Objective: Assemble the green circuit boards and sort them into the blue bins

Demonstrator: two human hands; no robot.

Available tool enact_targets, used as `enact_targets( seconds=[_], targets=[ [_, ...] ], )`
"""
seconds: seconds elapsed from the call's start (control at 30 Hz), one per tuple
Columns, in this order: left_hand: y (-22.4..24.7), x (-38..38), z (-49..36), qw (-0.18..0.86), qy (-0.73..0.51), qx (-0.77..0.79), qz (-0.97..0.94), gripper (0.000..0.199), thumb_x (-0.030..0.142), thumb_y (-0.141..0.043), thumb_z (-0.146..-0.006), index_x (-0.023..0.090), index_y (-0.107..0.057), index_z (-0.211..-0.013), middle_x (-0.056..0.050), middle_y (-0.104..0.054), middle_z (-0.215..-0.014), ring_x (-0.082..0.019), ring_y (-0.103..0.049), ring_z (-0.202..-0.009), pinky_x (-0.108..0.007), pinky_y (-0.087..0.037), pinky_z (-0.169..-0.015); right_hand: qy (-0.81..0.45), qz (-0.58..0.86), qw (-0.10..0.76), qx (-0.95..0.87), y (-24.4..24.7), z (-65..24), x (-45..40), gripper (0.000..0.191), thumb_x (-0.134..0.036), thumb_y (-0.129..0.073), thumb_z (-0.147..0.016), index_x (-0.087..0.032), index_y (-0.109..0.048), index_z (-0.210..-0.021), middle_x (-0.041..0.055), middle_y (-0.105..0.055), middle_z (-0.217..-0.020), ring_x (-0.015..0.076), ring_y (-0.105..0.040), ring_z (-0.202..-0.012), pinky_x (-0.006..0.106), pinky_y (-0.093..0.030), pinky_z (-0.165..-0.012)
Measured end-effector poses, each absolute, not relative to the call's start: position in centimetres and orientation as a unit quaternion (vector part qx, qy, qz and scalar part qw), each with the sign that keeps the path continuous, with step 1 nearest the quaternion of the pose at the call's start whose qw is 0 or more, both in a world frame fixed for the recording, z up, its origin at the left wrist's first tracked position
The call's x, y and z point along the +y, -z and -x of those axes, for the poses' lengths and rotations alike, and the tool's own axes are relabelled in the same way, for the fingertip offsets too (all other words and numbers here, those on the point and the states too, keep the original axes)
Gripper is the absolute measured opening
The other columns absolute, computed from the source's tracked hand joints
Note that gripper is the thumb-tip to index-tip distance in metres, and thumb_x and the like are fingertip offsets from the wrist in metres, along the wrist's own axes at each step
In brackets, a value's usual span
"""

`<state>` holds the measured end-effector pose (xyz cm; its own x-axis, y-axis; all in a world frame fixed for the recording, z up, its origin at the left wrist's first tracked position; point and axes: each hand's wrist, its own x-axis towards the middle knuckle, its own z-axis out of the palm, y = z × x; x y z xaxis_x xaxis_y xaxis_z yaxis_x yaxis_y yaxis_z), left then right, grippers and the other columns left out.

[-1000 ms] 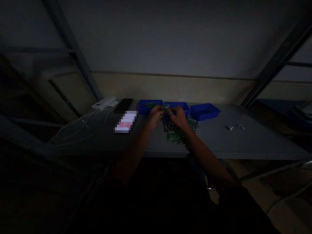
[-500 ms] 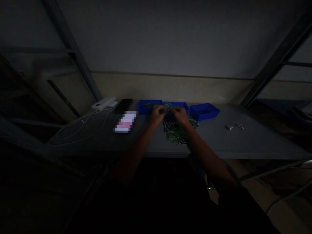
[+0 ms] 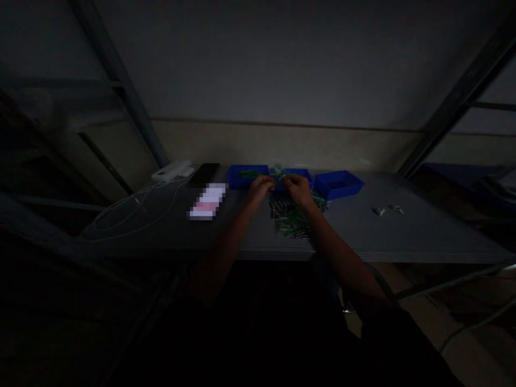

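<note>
My left hand [image 3: 260,189] and my right hand [image 3: 297,188] are close together in front of the blue bins. Both have their fingers pinched. A small clear, greenish plastic packet [image 3: 278,171] shows between them, at the right hand's fingertips. Whatever is in the left fingers is too small and dark to make out. Below the hands lies a pile of green packets [image 3: 291,221] and small metal parts [image 3: 281,205]. The left blue bin [image 3: 248,183] holds greenish pieces. The middle blue bin [image 3: 305,174] is partly hidden behind my hands.
A third blue bin [image 3: 342,190] stands right of the others. Farther right lie two small shiny pieces [image 3: 378,211]. To the left are a lit phone [image 3: 207,202], a dark flat object [image 3: 205,173], and a white power strip [image 3: 172,171] with cables. The grey table [image 3: 355,236] backs onto a wall.
The left fingers have closed more tightly, and the left hand has shifted slightly. The greenish packet now shows a little higher between the hands. The bins and the pile have not moved.
</note>
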<state>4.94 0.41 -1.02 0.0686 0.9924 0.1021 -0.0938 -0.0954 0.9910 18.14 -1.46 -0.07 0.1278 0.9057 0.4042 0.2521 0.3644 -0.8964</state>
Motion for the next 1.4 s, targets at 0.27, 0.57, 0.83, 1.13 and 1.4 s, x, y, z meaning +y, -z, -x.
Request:
enact_targets(
  seconds=[0.27,0.57,0.83,1.13,1.4],
  targets=[
    [1.31,0.58,-5.04,0.493,-0.554,0.384,-0.551,0.019,0.02,-0.067,-0.06,0.018,-0.054,-0.074,0.003,-0.055,-0.066,-0.01,-0.051,-0.062,-0.02,-0.037,-0.054,-0.275,0.481,0.587,-0.59,0.09,-18.13,-1.46,0.026,-0.041,-0.051,-0.067,-0.015,-0.053,-0.061,-0.0029,-0.047,-0.055,0.0109,-0.04,-0.056,0.024,-0.032,-0.055],
    [1.36,0.67,-4.93,0.482,-0.56,0.39,-0.55,0.012,0.022,-0.062,-0.068,0.017,-0.053,-0.075,0.002,-0.057,-0.069,-0.011,-0.054,-0.065,-0.02,-0.039,-0.057,-0.284,0.475,0.577,-0.601,0.09,-18.18,-1.38,0.027,-0.041,-0.052,-0.069,-0.016,-0.052,-0.061,-0.004,-0.045,-0.054,0.0096,-0.038,-0.054,0.023,-0.029,-0.051],
    [1.17,0.49,-4.9,0.498,-0.546,0.384,-0.554,0.014,0.026,-0.064,-0.068,0.017,-0.055,-0.073,0.0,-0.059,-0.071,-0.01,-0.056,-0.064,-0.021,-0.038,-0.057,-0.271,0.473,0.584,-0.602,0.36,-18.19,-1.23,0.028,-0.044,-0.05,-0.068,-0.017,-0.052,-0.061,-0.0031,-0.046,-0.055,0.0103,-0.038,-0.055,0.024,-0.03,-0.052],
    [1.24,0.65,-4.78,0.474,-0.558,0.366,-0.573,0.016,0.025,-0.064,-0.068,0.019,-0.058,-0.082,0.001,-0.061,-0.072,-0.011,-0.056,-0.064,-0.02,-0.039,-0.055,-0.269,0.479,0.577,-0.605,0.13,-18.34,-1.38,0.03,-0.046,-0.05,-0.068,-0.017,-0.051,-0.062,-0.0025,-0.047,-0.056,0.0108,-0.039,-0.056,0.023,-0.031,-0.053],
    [1.02,0.59,-4.67,0.425,-0.573,0.347,-0.609,0.008,0.015,-0.06,-0.069,0.018,-0.06,-0.077,0.0,-0.062,-0.074,-0.013,-0.057,-0.071,-0.022,-0.044,-0.065,-0.258,0.494,0.557,-0.616,0.49,-18.38,-1.25,0.023,-0.039,-0.048,-0.068,-0.016,-0.054,-0.067,-0.0022,-0.049,-0.06,0.0114,-0.04,-0.058,0.024,-0.032,-0.055]
  ],
)
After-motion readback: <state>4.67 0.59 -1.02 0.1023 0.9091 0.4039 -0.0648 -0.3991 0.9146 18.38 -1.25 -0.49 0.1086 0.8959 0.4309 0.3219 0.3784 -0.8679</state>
